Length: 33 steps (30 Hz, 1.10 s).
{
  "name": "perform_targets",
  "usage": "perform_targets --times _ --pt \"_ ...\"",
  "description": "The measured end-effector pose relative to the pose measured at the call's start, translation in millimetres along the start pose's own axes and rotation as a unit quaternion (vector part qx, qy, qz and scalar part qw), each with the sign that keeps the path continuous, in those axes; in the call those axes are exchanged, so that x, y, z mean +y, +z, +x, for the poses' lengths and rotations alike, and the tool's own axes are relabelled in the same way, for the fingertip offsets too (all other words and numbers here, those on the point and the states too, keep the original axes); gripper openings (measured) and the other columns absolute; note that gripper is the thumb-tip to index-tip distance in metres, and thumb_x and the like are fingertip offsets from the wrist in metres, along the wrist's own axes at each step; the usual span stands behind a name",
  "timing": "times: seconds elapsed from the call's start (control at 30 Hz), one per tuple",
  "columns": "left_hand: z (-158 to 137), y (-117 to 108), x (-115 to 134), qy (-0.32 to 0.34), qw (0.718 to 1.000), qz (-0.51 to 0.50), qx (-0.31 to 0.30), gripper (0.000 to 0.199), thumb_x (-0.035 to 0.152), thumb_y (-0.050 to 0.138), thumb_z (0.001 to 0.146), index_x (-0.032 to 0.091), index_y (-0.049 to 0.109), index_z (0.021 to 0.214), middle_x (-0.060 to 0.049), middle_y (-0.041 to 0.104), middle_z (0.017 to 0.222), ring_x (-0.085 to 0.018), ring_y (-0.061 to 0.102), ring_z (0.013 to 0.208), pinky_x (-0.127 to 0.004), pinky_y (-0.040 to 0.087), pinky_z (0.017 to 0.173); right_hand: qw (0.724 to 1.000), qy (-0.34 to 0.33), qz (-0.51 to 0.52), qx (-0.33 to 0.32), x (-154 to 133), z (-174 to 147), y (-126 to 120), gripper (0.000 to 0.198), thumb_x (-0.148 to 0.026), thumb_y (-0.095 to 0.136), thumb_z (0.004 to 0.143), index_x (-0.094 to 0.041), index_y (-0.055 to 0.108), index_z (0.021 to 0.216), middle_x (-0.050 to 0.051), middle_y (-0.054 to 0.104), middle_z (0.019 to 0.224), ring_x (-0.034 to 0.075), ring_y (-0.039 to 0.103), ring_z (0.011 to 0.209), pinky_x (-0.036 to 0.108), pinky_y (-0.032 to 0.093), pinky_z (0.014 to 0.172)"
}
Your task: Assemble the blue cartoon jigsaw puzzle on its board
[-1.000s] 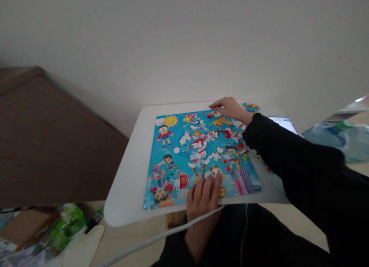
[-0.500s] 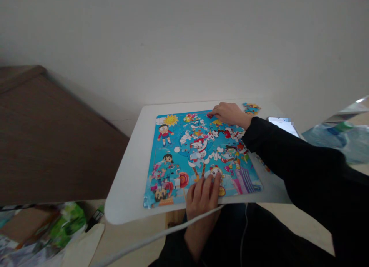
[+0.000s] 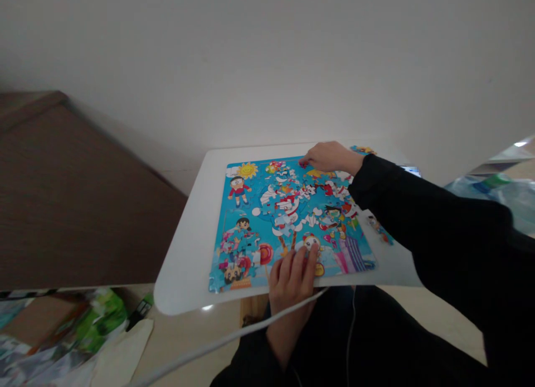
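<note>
Head view: the cartoon jigsaw puzzle [image 3: 288, 222] lies on the white table [image 3: 183, 264], seemingly mostly filled, with loose pieces [image 3: 380, 230] to its right apparently left to place. The left hand [image 3: 291, 286] rests outstretched fingers on its near edge, thumb hidden; the right hand [image 3: 328, 156] bends its fingers at the far edge, any grip unclear.

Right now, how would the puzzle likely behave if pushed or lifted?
The puzzle looks thin, so it is probably light. Its many separate pieces could drop out if tilted. It might slide on the smooth-looking table, though the left hand on its edge may steady it.
</note>
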<state>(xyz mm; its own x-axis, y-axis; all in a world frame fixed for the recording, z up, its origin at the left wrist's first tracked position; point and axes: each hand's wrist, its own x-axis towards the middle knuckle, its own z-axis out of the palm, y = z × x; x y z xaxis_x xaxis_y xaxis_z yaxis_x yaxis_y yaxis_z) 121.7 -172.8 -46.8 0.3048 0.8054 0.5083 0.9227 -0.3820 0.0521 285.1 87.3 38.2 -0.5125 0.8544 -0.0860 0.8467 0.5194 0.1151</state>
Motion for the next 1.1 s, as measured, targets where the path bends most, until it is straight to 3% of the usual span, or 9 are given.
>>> perform_targets --times 0.17,0.37,0.5,0.7,0.83,1.0,1.1 --pt "0.8 0.1 -0.7 0.009 1.000 0.002 -0.005 0.050 0.049 0.056 0.087 0.024 0.055 0.131 -0.004 0.068 0.114 -0.019 0.056 0.105 -0.033 0.039 0.089 0.997 -0.054 0.057 0.008 -8.0 -12.3 3.3 0.036 -0.033 0.046 0.090 -0.027 0.066 0.120 0.008 0.068 0.115 0.028 0.062 0.102 0.033 0.044 0.072" --pt "1.6 -0.1 0.3 0.006 1.000 0.006 0.002 0.047 0.047 0.054 0.089 0.023 0.056 0.129 -0.004 0.068 0.112 -0.019 0.056 0.104 -0.033 0.039 0.086 0.997 -0.042 0.059 0.035 -28.1 -23.9 11.5 0.047 -0.053 0.052 0.086 -0.023 0.067 0.118 0.011 0.064 0.120 0.028 0.058 0.109 0.033 0.046 0.076" --pt "2.2 0.5 1.3 -0.001 1.000 0.000 0.008 0.038 0.036 0.050 0.092 0.023 0.058 0.126 -0.003 0.069 0.112 -0.018 0.056 0.104 -0.033 0.038 0.087 0.995 -0.016 0.096 0.037 -30.5 -22.4 16.3 0.042 -0.051 0.058 0.083 -0.022 0.069 0.112 0.009 0.067 0.113 0.027 0.059 0.105 0.033 0.045 0.078" --pt "1.5 1.7 0.7 0.002 1.000 0.001 0.006 0.044 0.043 0.057 0.088 0.023 0.058 0.127 -0.003 0.068 0.113 -0.019 0.056 0.104 -0.033 0.039 0.087 0.967 0.014 0.251 0.033 -16.4 -14.3 8.3 0.032 -0.033 0.057 0.082 -0.014 0.069 0.105 0.008 0.071 0.093 0.017 0.063 0.081 0.026 0.043 0.071" --pt "0.9 1.9 0.7 0.002 1.000 0.002 0.010 0.046 0.039 0.063 0.084 0.024 0.058 0.127 -0.002 0.068 0.113 -0.019 0.056 0.104 -0.033 0.039 0.088 0.966 0.021 0.257 0.023 1.4 -5.1 0.8 0.033 -0.027 0.051 0.084 -0.013 0.071 0.106 0.007 0.071 0.084 0.014 0.059 0.069 0.025 0.041 0.065" --pt "0.3 1.3 0.5 0.003 1.000 -0.003 0.002 0.048 0.043 0.062 0.084 0.023 0.057 0.128 -0.002 0.068 0.114 -0.019 0.056 0.104 -0.033 0.039 0.089 0.969 -0.052 0.240 -0.019 2.9 0.5 4.6 0.036 -0.025 0.050 0.085 -0.017 0.069 0.114 0.006 0.073 0.092 0.015 0.062 0.076 0.027 0.043 0.071" --pt "0.3 1.3 0.4 0.003 1.000 -0.002 0.007 0.047 0.044 0.061 0.085 0.024 0.058 0.127 -0.002 0.068 0.114 -0.019 0.055 0.104 -0.033 0.038 0.089 0.972 -0.052 0.230 0.016 -1.6 -0.5 7.0 0.039 -0.027 0.053 0.085 -0.016 0.066 0.120 0.009 0.072 0.105 0.018 0.064 0.088 0.029 0.045 0.079"
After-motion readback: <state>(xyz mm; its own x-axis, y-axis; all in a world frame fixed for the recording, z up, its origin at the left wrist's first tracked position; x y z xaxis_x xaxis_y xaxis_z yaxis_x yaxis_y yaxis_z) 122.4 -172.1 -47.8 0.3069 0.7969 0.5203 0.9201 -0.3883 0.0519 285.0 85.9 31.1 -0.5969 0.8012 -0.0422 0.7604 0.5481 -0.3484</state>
